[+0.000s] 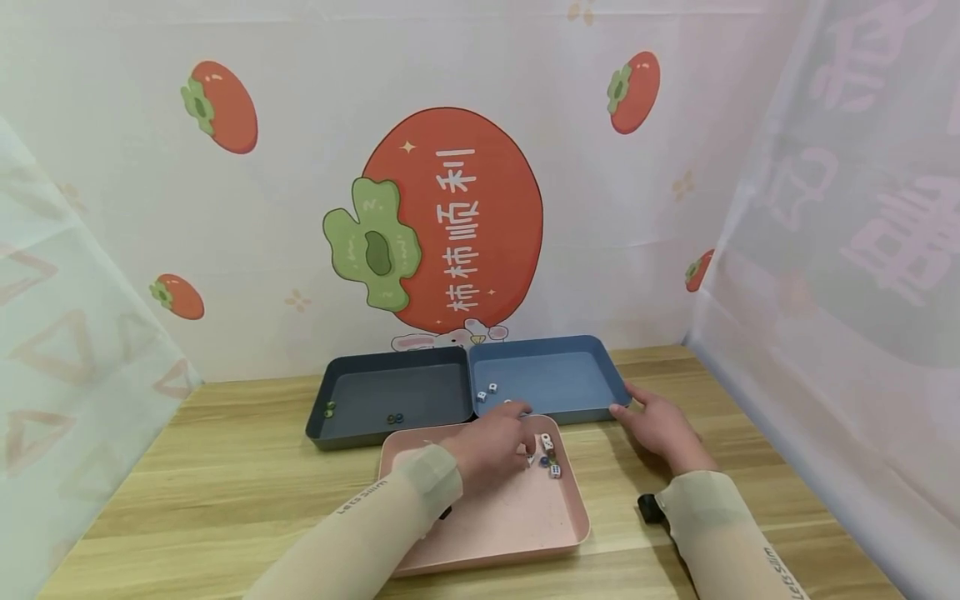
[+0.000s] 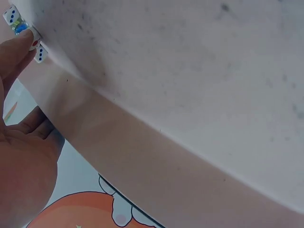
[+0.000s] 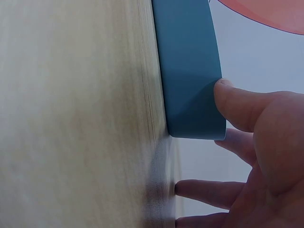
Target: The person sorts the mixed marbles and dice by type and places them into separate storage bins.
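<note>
My left hand (image 1: pixel 491 446) reaches into the pink tray (image 1: pixel 517 529) near its far right corner. In the left wrist view its thumb and a finger pinch a white die (image 2: pixel 34 39) with a red pip. Close by in that corner lie more white dice (image 1: pixel 555 472) and a blue marble (image 1: pixel 544 461). At the near right corner of the blue tray (image 1: pixel 558 379) is my right hand (image 1: pixel 663 425). Its thumb sits on the rim and a finger lies behind the wall, gripping the corner; the other fingers extend toward the table.
Left of the blue tray stands a dark grey tray (image 1: pixel 397 392) with several marbles (image 1: pixel 395 418). White dice (image 1: pixel 492 388) lie at the blue tray's left end. A black object (image 1: pixel 651 508) shows beside my right sleeve. A printed cloth (image 1: pixel 285 208) hangs behind the wooden table (image 1: pixel 202 483).
</note>
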`<state>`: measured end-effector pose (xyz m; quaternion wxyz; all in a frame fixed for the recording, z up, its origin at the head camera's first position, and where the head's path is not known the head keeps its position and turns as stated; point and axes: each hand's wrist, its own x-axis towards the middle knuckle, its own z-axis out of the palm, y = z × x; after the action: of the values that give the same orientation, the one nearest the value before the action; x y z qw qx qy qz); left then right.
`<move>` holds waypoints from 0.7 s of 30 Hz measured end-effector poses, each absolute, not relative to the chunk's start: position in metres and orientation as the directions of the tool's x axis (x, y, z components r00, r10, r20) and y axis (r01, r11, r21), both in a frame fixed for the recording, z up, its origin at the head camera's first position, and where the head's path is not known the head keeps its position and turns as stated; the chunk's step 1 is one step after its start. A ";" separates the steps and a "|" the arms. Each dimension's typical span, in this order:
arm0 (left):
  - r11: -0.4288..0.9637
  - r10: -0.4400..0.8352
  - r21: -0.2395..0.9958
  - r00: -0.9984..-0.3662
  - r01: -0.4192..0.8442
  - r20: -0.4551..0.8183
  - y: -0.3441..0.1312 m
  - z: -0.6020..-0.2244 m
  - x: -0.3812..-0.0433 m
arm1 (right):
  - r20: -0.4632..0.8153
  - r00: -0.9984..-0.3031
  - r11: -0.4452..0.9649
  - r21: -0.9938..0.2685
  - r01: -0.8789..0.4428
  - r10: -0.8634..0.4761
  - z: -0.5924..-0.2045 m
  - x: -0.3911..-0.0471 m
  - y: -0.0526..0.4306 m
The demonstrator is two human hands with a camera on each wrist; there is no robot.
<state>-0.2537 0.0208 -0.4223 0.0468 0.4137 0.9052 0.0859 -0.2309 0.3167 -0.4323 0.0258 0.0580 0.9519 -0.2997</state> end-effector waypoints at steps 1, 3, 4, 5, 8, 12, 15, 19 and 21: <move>0.641 0.758 0.195 -0.652 0.742 -0.012 0.021 -0.422 -0.254 | -0.085 -0.992 0.814 -0.567 0.126 0.094 -0.432 -0.231 0.317; 0.638 0.760 0.200 -0.650 0.743 -0.009 0.021 -0.422 -0.254 | -0.089 -0.991 0.817 -0.562 0.130 0.096 -0.432 -0.231 0.318; 0.642 0.756 0.206 -0.655 0.738 -0.008 0.021 -0.422 -0.254 | -0.092 -0.991 0.817 -0.561 0.132 0.097 -0.431 -0.231 0.318; 0.648 0.749 0.218 -0.662 0.730 -0.010 0.021 -0.422 -0.254 | -0.094 -0.991 0.818 -0.560 0.133 0.097 -0.431 -0.231 0.318; 0.665 0.732 0.233 -0.681 0.710 -0.013 0.020 -0.420 -0.255 | -0.090 -0.992 0.818 -0.561 0.128 0.093 -0.431 -0.232 0.318; 0.671 0.726 0.229 -0.688 0.705 -0.008 0.019 -0.416 -0.260 | -0.066 -0.994 0.818 -0.565 0.107 0.085 -0.431 -0.231 0.317; 0.655 0.742 0.191 -0.670 0.731 0.020 0.017 -0.410 -0.266 | -0.055 -0.995 0.818 -0.566 0.100 0.083 -0.430 -0.231 0.317; 0.666 0.726 0.153 -0.682 0.730 0.089 0.010 -0.401 -0.276 | -0.057 -0.995 0.818 -0.566 0.100 0.082 -0.430 -0.231 0.317; 0.693 0.693 0.153 -0.710 0.705 0.130 0.006 -0.398 -0.283 | -0.059 -0.995 0.818 -0.566 0.102 0.083 -0.430 -0.231 0.317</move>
<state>-0.2825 0.0062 -0.3980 -0.0312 0.3798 0.9195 0.0960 -0.2309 0.3173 -0.4298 0.0160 0.0487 0.9534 -0.2974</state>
